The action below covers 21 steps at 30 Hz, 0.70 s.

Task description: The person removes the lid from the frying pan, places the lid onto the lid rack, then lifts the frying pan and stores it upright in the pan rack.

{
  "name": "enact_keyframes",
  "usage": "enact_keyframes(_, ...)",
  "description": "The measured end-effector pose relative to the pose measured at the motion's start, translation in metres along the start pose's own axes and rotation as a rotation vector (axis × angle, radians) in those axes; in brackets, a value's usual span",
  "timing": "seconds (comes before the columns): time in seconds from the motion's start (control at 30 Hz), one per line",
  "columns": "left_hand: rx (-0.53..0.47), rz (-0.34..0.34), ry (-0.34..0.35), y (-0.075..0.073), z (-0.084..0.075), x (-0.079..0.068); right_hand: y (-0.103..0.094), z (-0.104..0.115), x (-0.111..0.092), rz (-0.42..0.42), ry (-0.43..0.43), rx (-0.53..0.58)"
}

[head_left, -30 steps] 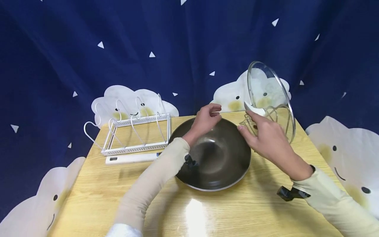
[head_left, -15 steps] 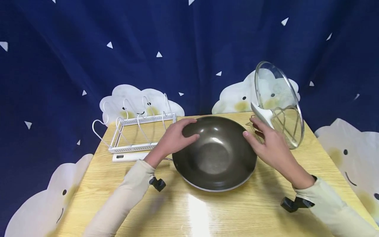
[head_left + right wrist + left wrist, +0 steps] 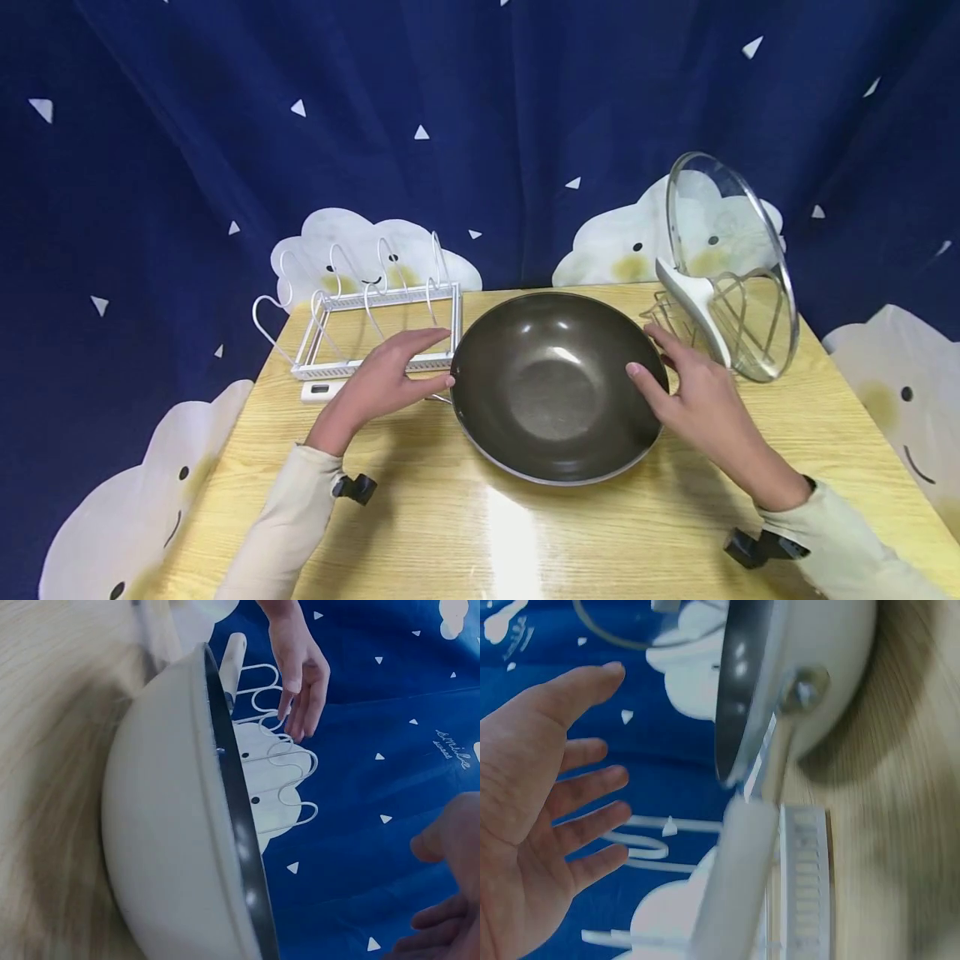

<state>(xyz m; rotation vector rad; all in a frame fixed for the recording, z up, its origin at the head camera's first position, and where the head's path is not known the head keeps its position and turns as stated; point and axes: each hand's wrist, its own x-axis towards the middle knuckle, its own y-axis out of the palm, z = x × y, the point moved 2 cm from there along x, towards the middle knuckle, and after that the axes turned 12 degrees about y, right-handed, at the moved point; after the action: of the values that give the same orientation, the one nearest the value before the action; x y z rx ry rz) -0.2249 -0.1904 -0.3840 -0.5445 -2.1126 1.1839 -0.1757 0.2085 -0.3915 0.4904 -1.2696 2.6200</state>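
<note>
A dark wok (image 3: pixel 555 400) with a pale outside stands on the wooden table, its white handle (image 3: pixel 735 877) pointing left. My left hand (image 3: pixel 386 375) hovers over that handle with thumb and fingers spread, fingertips close to the left rim. On the opposite side, my right hand (image 3: pixel 701 396) has its thumb over the right rim in the head view; the right wrist view shows its fingers loosely bent and holding nothing. Behind it, a glass lid (image 3: pixel 720 200) with a white knob-handle (image 3: pixel 693 304) leans upright in a wire stand (image 3: pixel 663 312).
A white wire rack (image 3: pixel 330 369) with several upright loops stands at the back left, just behind the wok's handle. A dark blue curtain (image 3: pixel 480 125) with clouds and triangles hangs behind the wooden table (image 3: pixel 420 533).
My left hand has drawn back from over the wok to beyond its left rim. The right hand has left the lid's handle for the wok's right rim. The lid remains upright.
</note>
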Motion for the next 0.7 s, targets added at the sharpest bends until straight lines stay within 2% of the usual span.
enact_keyframes(0.33,0.037,0.0,-0.086,-0.012,0.025,-0.044,0.011,-0.016,-0.003,0.05,0.079,-0.037)
enact_keyframes(0.7,0.116,-0.014,-0.095,-0.014,0.041,-0.068,0.024,-0.034,0.0,0.139,0.141,-0.041)
